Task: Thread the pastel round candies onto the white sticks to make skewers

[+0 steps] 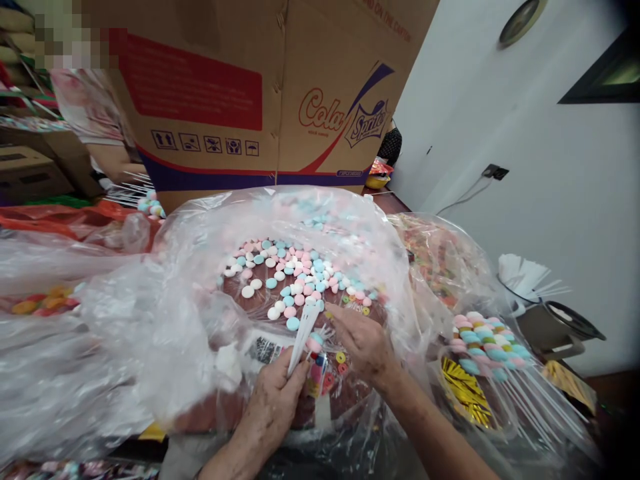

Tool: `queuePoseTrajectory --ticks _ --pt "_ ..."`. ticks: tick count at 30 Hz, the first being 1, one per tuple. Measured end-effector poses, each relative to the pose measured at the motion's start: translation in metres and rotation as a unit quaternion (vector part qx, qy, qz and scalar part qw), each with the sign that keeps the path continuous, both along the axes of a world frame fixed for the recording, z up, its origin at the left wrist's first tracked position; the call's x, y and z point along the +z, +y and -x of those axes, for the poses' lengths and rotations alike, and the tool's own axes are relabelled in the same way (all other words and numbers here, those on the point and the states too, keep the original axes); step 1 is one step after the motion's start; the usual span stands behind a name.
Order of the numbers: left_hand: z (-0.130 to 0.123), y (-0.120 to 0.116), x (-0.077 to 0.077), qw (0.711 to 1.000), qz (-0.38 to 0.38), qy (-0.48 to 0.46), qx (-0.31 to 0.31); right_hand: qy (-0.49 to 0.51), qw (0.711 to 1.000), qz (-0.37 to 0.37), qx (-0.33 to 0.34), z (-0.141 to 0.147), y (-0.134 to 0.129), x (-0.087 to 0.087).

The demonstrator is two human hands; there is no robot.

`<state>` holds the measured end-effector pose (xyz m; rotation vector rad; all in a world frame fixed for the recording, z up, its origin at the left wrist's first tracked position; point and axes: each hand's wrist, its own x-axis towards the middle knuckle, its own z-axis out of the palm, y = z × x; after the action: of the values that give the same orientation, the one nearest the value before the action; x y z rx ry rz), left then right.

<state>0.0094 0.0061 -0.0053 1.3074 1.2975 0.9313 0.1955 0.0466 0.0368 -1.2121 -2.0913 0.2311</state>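
My left hand (280, 390) is closed round a bundle of white sticks (304, 333), whose upper ends point at the candy pile. To its right, my right hand (361, 340) reaches over the plastic with fingers extended and nothing visible in them, its fingertips near the pile's lower edge. Pink, white and blue round candies (300, 273) lie spread on an opened clear plastic bag (200, 227). Small coloured ring candies (341, 363) and a few other pieces are between and below my hands.
A large cardboard box (210, 80) stands behind the candies. At the right are finished candy skewers (493, 343), gold ties (465, 393) and a dark jug (550, 327) beside white sticks. Another person's arm (110, 157) shows at the far left.
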Motion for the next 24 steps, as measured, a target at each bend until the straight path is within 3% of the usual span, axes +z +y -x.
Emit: queuePoseTrajectory --ticks 3,8,10,12,15,20,24 --pt "0.000 0.000 -0.003 1.000 -0.014 0.010 -0.019 -0.096 0.990 -0.087 0.055 0.004 -0.005 -0.003" --pt "0.000 -0.001 -0.013 0.999 -0.014 -0.031 0.000 -0.103 0.984 -0.100 0.105 0.011 -0.012 -0.012" --pt "-0.001 -0.002 -0.013 0.998 0.008 -0.053 0.029 -0.058 0.991 -0.086 0.081 0.009 -0.008 -0.009" --pt "-0.002 -0.004 -0.009 0.994 0.038 -0.076 0.062 -0.027 0.998 -0.051 0.004 0.006 0.002 -0.004" --pt "-0.003 -0.004 -0.001 0.988 0.068 -0.107 0.093 -0.096 0.992 0.025 -0.082 0.005 0.025 0.000" --pt "-0.002 -0.002 0.001 0.984 0.073 -0.122 0.106 -0.303 0.948 0.073 -0.062 0.012 0.050 -0.015" --pt "-0.002 -0.003 -0.002 0.983 0.070 -0.131 0.106 -0.259 0.959 0.077 -0.089 0.013 0.051 -0.024"
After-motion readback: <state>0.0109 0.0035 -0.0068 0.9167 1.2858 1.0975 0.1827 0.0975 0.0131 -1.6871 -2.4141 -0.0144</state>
